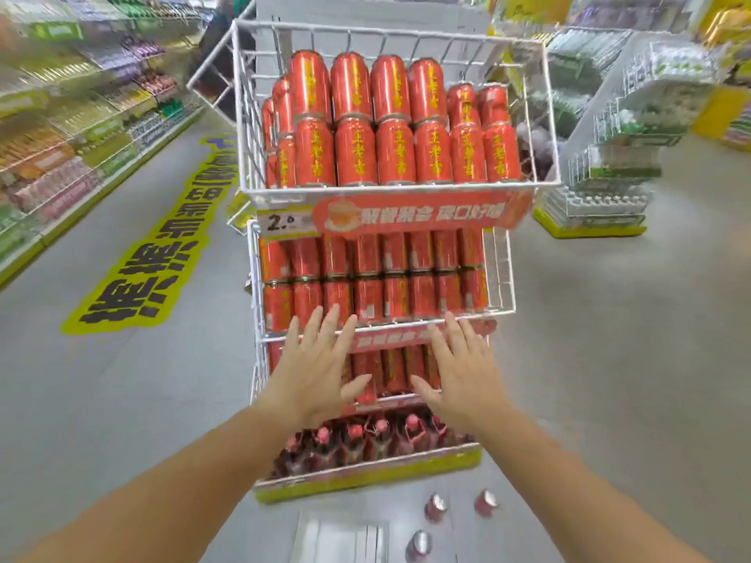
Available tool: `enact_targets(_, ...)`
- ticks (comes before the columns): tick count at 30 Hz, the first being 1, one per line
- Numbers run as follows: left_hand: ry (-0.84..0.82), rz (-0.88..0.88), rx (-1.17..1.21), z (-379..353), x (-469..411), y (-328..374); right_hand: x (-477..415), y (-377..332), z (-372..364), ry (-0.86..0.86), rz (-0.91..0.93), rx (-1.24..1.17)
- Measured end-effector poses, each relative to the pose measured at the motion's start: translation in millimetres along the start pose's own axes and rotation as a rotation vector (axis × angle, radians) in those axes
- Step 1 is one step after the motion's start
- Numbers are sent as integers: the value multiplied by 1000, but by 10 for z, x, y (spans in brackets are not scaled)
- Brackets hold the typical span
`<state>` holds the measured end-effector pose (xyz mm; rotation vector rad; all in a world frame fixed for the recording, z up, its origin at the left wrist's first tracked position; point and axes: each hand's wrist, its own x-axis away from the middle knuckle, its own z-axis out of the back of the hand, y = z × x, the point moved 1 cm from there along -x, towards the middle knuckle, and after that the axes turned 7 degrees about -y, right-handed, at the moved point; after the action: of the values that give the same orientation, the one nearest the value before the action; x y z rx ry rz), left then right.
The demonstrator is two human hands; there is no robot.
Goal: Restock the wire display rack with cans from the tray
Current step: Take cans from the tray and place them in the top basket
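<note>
Currently the left hand (313, 371) and right hand (459, 371) hover empty, fingers spread wide, at the front edge of the wire display rack's (500, 274) middle basket. Three cans (437, 506) stand on the floor beside the tray (337, 538), best lifted upright, one per hand.

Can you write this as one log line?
left hand: open, empty | right hand: open, empty | floor cans: three loose

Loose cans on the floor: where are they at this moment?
Head view, bottom right of centre: three loose cans sit on the grey floor just in front of the rack's yellow base, below the right hand.
</note>
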<state>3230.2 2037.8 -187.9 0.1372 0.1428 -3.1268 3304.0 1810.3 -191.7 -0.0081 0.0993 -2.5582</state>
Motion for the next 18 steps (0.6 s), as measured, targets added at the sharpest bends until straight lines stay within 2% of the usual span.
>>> enact_targets(6,-144,-14,14,-1479,402,227,359,41,-1543,-142,3,-52)
enact_targets(18,-426,-12,77,-5196,1731,427,1292,-202,-5301,-422,9,-151)
